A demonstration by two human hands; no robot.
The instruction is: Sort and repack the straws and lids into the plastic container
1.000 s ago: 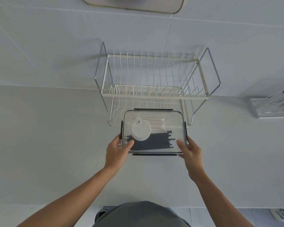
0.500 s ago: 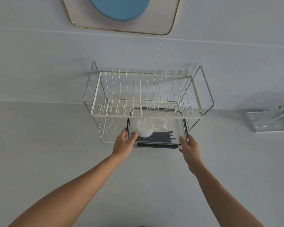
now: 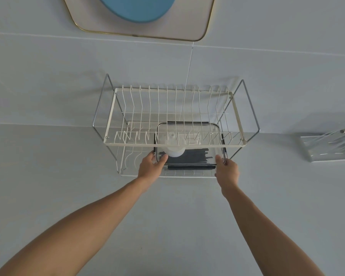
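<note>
Inside, straws [image 3: 195, 157] and lids [image 3: 174, 151] fill the container [image 3: 217, 134], each hand [image 3: 150, 167] [image 3: 226, 169] gripping it.

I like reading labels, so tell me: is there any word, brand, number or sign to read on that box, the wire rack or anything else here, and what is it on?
None can be read.
Plastic container: no print shows on its clear lid.
Wire rack: bare.
Wall plaque: plain blue shape, no writing.
Clear stand: nothing legible.

Counted on the counter

One wire rack [image 3: 175, 116], one plastic container [image 3: 213, 136], one white lid stack [image 3: 174, 151], two hands; dark straws [image 3: 195, 157] too bundled to count.
</note>
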